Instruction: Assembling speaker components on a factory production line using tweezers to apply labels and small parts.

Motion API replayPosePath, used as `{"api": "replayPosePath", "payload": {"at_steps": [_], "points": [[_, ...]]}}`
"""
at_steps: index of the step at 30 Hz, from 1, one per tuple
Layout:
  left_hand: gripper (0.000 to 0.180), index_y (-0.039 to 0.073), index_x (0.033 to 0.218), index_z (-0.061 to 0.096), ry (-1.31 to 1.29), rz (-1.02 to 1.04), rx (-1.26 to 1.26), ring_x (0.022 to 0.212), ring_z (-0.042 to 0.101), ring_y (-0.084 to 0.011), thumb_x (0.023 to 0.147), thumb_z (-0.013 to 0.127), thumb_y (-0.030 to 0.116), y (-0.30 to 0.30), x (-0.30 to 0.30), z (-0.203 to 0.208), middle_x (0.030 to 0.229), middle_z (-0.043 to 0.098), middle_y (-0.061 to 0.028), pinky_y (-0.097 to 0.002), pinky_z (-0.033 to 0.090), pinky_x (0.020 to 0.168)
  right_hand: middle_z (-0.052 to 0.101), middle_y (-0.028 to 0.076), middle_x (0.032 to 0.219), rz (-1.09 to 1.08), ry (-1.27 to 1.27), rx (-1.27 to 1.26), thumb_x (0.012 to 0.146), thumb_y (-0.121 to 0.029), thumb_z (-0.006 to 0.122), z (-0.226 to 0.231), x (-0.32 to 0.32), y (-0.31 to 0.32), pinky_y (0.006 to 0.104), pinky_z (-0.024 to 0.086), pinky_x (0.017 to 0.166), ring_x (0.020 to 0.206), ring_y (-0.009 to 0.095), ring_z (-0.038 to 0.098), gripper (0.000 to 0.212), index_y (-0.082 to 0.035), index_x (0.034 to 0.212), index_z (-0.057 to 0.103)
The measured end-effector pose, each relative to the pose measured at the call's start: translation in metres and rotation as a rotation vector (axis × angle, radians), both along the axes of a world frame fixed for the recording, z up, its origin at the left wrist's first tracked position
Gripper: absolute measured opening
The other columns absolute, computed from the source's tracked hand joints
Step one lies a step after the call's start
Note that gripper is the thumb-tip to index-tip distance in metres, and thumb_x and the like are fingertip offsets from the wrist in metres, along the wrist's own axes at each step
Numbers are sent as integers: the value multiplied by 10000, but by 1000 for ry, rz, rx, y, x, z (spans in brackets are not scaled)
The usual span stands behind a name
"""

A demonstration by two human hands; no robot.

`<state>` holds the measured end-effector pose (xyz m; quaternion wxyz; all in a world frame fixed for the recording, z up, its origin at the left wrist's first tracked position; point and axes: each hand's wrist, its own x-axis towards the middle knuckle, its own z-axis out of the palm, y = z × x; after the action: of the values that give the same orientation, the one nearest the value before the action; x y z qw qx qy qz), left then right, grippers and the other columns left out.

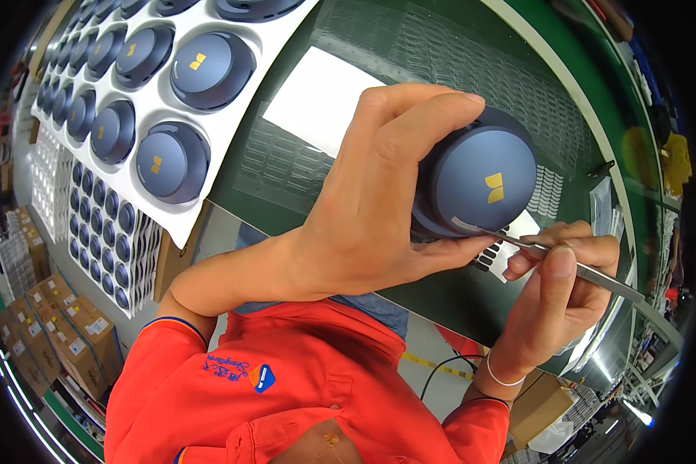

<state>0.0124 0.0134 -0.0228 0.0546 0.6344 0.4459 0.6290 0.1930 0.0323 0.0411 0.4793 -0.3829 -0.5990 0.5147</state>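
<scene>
A dark blue, dome-shaped ear cup (pixel 472 166) with a gold emblem is held above the table in my left hand (pixel 356 193), its fingers wrapped round the far and near sides. My right hand (pixel 561 290) pinches a pair of metal tweezers (pixel 607 282). Their tips meet the near lower edge of the cup, beside a pale curved strip (pixel 465 225). Whether the tips grip anything is too small to tell. Partly hidden under my hands lies a white sheet with black sticker shapes (pixel 487 259).
At the left, a white moulded tray (pixel 182 220) holds several similar blue cups (pixel 170 162). Clear plastic sheets with cut-out rows (pixel 472 62) and a white sheet (pixel 317 97) lie on the green table (pixel 348 31). Stacked trays (pixel 104 232) and cardboard boxes (pixel 62 325) stand lower left.
</scene>
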Motion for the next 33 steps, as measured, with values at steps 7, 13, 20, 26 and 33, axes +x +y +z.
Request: {"api": "replayPosePath", "payload": {"at_steps": [7, 13, 20, 26, 33], "points": [[905, -39, 1297, 422, 16, -8, -17, 1006, 534, -351, 502, 851, 14, -2, -1, -1, 1186, 523, -191, -398, 487, 806, 622, 209, 854, 198, -319, 642, 902, -86, 621, -3, 16, 4, 282, 522, 526, 658, 224, 590, 191, -12, 1001, 476], [979, -40, 1320, 361, 10, -34, -132, 1081, 559, -252, 540, 934, 110, -6, -3, -4, 1215, 466, -175, -327, 519, 905, 636, 173, 938, 248, -511, 978, 780, -107, 759, 1, 10, -10, 322, 586, 543, 768, 255, 657, 385, -20, 1073, 527], [990, -35, 1327, 347, -39, -79, -211, 1098, 557, -242, 542, 934, 97, -10, -3, 0, 1223, 440, -169, -327, 520, 923, 634, 166, 922, 157, -453, 1029, 805, -112, 742, -7, 6, -16, 306, 593, 540, 749, 225, 651, 337, -23, 1032, 510], [904, -26, 1289, 429, -183, -63, -87, 1008, 530, -341, 510, 878, 72, -4, 5, -5, 1151, 521, -191, -392, 482, 823, 647, 205, 981, 172, -549, 928, 880, -130, 674, -2, 9, -21, 384, 569, 599, 740, 280, 648, 269, -58, 1076, 505], [1011, -40, 1345, 339, -19, -116, -270, 1126, 557, -264, 539, 934, 99, -10, -3, 3, 1229, 467, -176, -358, 491, 951, 642, 186, 892, 269, -213, 546, 790, -63, 761, 1, 26, 6, 267, 528, 538, 655, 226, 627, 345, -41, 1022, 507]]}}
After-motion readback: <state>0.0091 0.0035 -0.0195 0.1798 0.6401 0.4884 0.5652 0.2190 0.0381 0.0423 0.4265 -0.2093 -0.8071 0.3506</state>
